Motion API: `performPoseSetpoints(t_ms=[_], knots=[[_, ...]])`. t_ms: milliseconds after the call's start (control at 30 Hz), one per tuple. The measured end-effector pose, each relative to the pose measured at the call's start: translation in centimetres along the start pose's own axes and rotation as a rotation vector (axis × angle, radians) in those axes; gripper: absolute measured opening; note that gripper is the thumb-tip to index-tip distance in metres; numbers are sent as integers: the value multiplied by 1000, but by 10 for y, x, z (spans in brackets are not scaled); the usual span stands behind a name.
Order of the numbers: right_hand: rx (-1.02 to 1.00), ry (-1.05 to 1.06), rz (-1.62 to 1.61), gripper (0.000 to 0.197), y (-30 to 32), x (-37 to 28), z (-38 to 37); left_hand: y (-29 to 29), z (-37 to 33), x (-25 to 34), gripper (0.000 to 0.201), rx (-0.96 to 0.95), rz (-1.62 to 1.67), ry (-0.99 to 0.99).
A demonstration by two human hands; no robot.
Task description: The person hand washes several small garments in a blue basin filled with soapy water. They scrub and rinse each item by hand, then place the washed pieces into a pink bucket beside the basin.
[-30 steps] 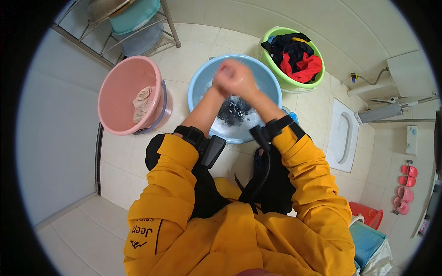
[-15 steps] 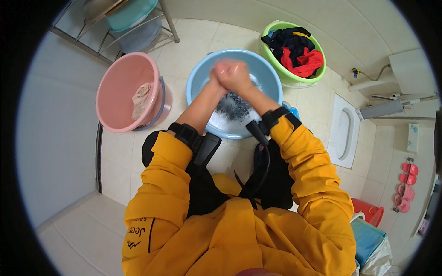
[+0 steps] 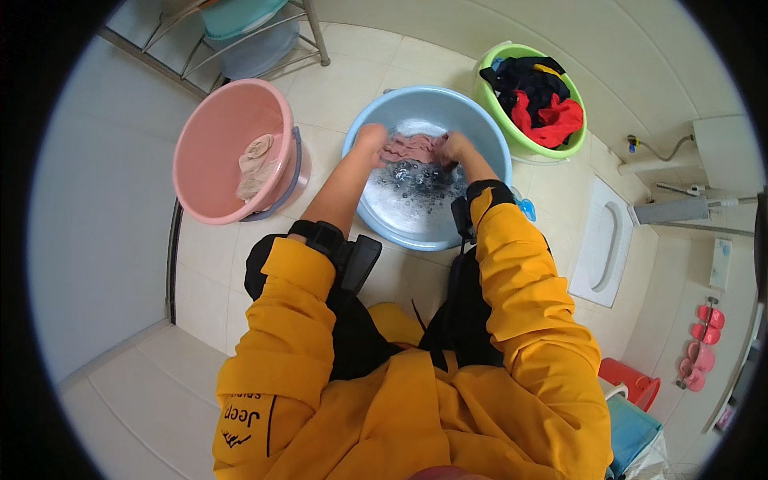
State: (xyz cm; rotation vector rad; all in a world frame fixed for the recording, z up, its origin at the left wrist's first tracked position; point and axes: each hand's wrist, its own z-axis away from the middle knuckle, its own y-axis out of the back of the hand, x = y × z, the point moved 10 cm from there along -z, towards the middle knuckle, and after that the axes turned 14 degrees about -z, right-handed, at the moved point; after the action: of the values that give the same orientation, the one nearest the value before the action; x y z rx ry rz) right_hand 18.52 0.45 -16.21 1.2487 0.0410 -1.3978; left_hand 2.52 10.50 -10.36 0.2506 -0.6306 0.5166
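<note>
A dusty-pink wet cloth (image 3: 412, 148) spans the gap between my hands in the far half of a light blue basin (image 3: 365, 210). My left hand (image 3: 371, 141) is closed on its left end, close to the basin's left rim. The other end is in my right hand (image 3: 458, 149), whose fingertips are partly hidden. Below the cloth lies sudsy water (image 3: 408, 210), dark and bubbly in the middle with white foam around it.
To the left stands a pink bucket (image 3: 196, 160) with a pale cloth (image 3: 256, 164) inside. A green bucket (image 3: 578, 148) of dark and red clothes sits at the far right. Further right are a squat toilet (image 3: 600, 244) and wall-hung slippers (image 3: 701, 354). A metal rack (image 3: 318, 36) is at the far left.
My hands were pressed together above the basin; they have moved apart and lower, and the pink cloth now shows stretched between them. The whole view has shifted slightly.
</note>
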Motion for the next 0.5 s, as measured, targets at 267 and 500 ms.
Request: performPoseSetpoints(t_ms=[267,500], knots=[[-442,152,473,24,-107,9,16,0,0,18,31,-7,10,-121],[-593,32,292,21,-26,-109,55,5,-19,5,37,55,-86,-134]])
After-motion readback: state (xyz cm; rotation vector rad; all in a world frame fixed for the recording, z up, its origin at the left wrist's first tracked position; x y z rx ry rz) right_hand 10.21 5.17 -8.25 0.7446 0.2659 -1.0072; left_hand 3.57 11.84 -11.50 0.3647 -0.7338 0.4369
